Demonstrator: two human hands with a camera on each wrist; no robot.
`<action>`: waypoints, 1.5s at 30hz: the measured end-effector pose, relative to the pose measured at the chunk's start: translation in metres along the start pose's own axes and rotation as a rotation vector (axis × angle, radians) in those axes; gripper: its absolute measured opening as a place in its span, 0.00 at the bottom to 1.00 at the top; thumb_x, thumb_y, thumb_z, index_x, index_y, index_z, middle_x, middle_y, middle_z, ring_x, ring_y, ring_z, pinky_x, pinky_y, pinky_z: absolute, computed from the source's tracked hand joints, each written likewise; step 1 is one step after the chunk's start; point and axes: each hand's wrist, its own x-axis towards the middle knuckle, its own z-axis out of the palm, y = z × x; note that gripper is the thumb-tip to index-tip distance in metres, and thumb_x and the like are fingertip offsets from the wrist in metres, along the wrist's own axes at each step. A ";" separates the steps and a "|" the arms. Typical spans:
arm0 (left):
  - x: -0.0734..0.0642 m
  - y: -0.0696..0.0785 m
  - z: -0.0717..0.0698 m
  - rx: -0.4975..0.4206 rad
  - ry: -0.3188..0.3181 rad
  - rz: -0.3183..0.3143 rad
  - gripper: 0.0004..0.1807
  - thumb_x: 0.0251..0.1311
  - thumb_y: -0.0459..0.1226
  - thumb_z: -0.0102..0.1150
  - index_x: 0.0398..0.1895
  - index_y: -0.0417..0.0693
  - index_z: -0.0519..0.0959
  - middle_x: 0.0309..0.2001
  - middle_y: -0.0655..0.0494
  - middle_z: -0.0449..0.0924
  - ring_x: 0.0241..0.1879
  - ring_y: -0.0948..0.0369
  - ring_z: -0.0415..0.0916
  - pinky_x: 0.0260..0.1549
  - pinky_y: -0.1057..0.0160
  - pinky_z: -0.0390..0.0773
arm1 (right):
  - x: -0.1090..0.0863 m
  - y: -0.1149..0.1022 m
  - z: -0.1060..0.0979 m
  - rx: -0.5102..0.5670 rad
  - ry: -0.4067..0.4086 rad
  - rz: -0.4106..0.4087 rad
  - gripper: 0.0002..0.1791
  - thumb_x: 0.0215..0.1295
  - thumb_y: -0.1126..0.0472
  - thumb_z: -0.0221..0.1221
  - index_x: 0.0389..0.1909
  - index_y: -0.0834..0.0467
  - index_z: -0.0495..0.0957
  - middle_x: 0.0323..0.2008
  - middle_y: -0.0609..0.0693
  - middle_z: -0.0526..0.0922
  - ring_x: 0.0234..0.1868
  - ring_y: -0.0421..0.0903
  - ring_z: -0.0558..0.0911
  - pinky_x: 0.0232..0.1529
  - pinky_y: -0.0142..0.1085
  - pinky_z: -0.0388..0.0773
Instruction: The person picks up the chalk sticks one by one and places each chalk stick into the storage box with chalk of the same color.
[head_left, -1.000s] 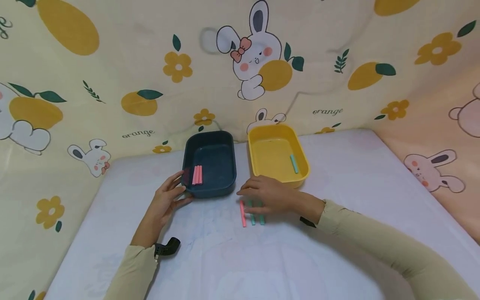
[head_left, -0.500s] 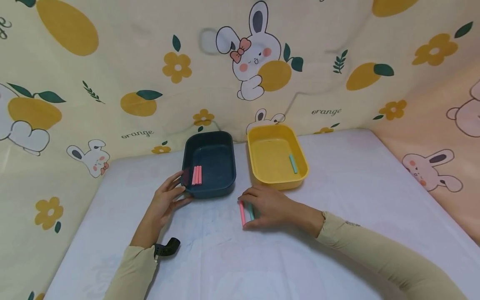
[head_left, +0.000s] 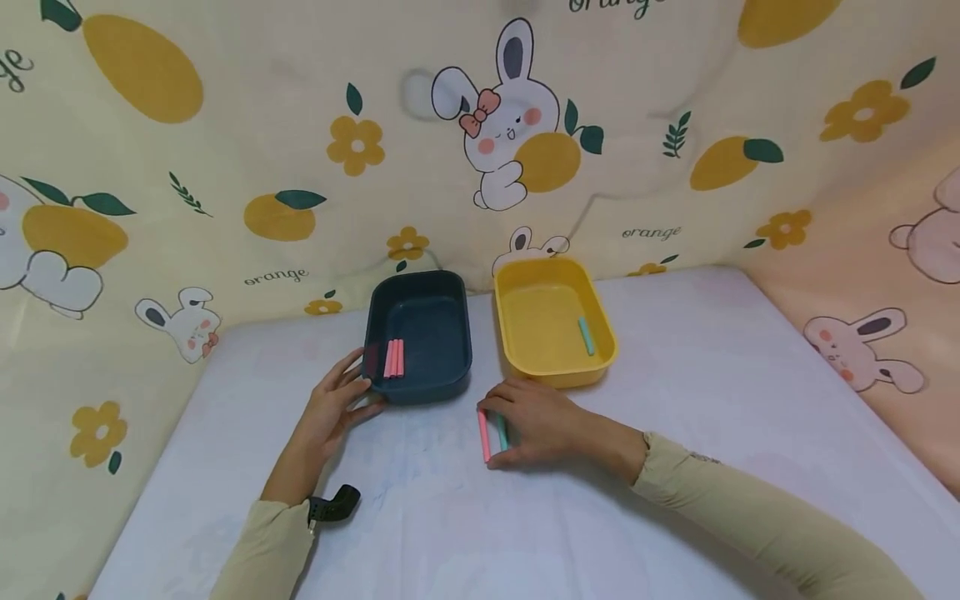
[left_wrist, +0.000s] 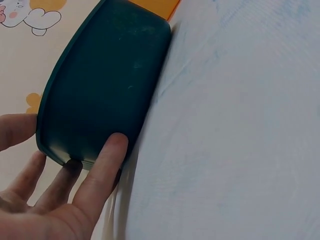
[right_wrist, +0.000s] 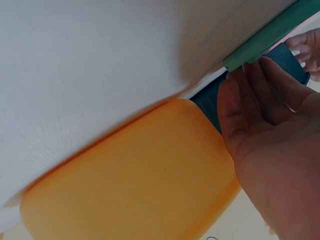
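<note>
My left hand (head_left: 327, 414) holds the near left corner of the dark blue bin (head_left: 420, 392); in the left wrist view its fingers and thumb lie against the bin's walls. Several pink chalk sticks (head_left: 393, 358) lie side by side in that bin. My right hand (head_left: 542, 422) is down at the table, pinching a loose pink chalk stick (head_left: 483, 435) by its two ends. A green chalk stick (head_left: 502, 433) lies under the arched fingers, partly covered. In the right wrist view a green chalk stick (right_wrist: 272, 36) shows in front of the fingertips.
To the right of the dark bin stands a yellow bin (head_left: 543, 333) with one green chalk stick (head_left: 586, 336) in it. A white cloth (head_left: 420, 533) covers the table. Behind it hangs a patterned curtain (head_left: 637, 100).
My right hand has come down from over the loose chalk sticks, and its fingers have closed to the pink one's ends. The left hand stays on the dark bin. The head view tilts slightly.
</note>
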 end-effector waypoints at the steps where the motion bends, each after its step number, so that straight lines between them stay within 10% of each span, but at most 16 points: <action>1: -0.001 -0.001 -0.001 -0.002 0.000 0.000 0.33 0.74 0.35 0.47 0.78 0.67 0.54 0.80 0.53 0.51 0.65 0.51 0.69 0.60 0.50 0.77 | 0.000 -0.001 0.001 -0.004 -0.001 -0.005 0.44 0.53 0.25 0.61 0.65 0.47 0.72 0.61 0.43 0.76 0.62 0.43 0.72 0.66 0.40 0.72; 45: 0.001 -0.001 -0.002 -0.053 0.013 -0.007 0.35 0.71 0.30 0.50 0.77 0.66 0.58 0.79 0.55 0.51 0.61 0.54 0.73 0.58 0.48 0.79 | -0.002 -0.003 -0.003 0.076 0.119 0.005 0.43 0.52 0.28 0.64 0.65 0.48 0.73 0.60 0.42 0.76 0.59 0.40 0.74 0.62 0.39 0.75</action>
